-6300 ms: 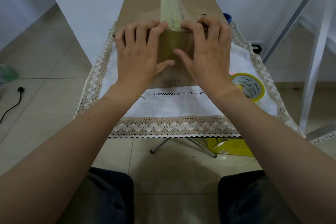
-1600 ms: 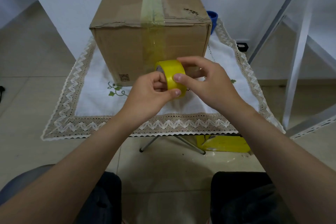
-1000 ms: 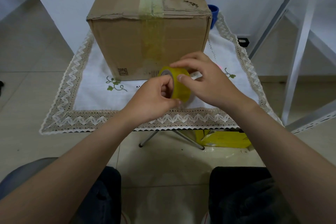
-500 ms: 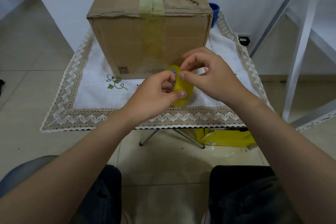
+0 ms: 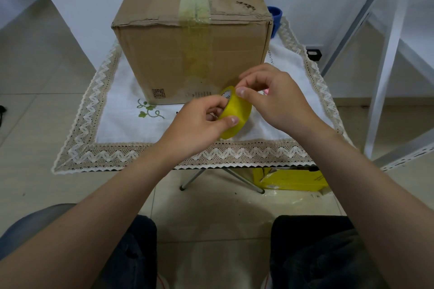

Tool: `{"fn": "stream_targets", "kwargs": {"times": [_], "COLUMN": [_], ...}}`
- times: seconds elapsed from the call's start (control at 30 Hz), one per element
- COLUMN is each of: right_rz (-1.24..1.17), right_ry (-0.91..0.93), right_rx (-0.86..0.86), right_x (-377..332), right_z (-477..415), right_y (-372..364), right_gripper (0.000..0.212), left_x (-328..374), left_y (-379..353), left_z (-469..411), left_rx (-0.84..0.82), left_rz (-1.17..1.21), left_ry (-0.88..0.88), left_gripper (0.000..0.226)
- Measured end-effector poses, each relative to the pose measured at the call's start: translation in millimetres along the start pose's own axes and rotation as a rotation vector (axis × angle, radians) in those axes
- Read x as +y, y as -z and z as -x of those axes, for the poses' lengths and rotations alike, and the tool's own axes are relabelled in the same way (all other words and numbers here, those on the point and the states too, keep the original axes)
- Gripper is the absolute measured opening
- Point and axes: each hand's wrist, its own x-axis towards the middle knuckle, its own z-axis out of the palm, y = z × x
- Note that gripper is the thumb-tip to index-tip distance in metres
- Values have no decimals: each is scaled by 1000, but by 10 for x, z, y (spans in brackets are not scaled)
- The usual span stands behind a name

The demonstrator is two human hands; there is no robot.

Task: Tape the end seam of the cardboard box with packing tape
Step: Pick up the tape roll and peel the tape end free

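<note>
A brown cardboard box (image 5: 162,58) stands on a small table, its near end facing me. A yellowish tape strip (image 5: 196,37) runs along the top seam and down the near face. In front of the box, above the tablecloth, I hold a yellow roll of packing tape (image 5: 236,114). My left hand (image 5: 199,124) grips the roll with fingers through its core and the thumb on the outer face. My right hand (image 5: 274,98) pinches at the roll's upper edge with thumb and fingertips.
A white tablecloth (image 5: 122,124) with a lace zigzag border covers the folding table. A blue cup (image 5: 276,17) peeks out behind the box's right corner. A yellow packet (image 5: 293,179) lies on the floor under the table. A white metal frame (image 5: 385,58) stands to the right.
Earlier both hands pressed the tape strip onto the box's near face. They have since picked up the roll, and in the last second it dropped slightly while my right fingers shifted along its rim.
</note>
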Motion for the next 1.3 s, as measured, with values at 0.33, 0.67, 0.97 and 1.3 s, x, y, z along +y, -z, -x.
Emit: {"fn": "stream_targets", "kwargs": {"times": [0.33,0.67,0.97,1.3], "right_rz": [102,66,121,255], "right_ry": [56,24,118,259], "right_rx": [-102,-19,-32,-63], "right_x": [-8,62,72,95], "right_z": [71,16,24,62], "right_y": [-49,49,84,41], "right_gripper": [13,7,10,4], "left_x": [33,15,45,50], "left_y": [110,108,114,114], "left_z": [-46,-3,27,34], "left_rx": [106,-22,-64,-105], "left_rz": [-52,-137,-158,-150], "left_ry": [14,-61,-73,-59], "left_gripper": [7,19,7,8]}}
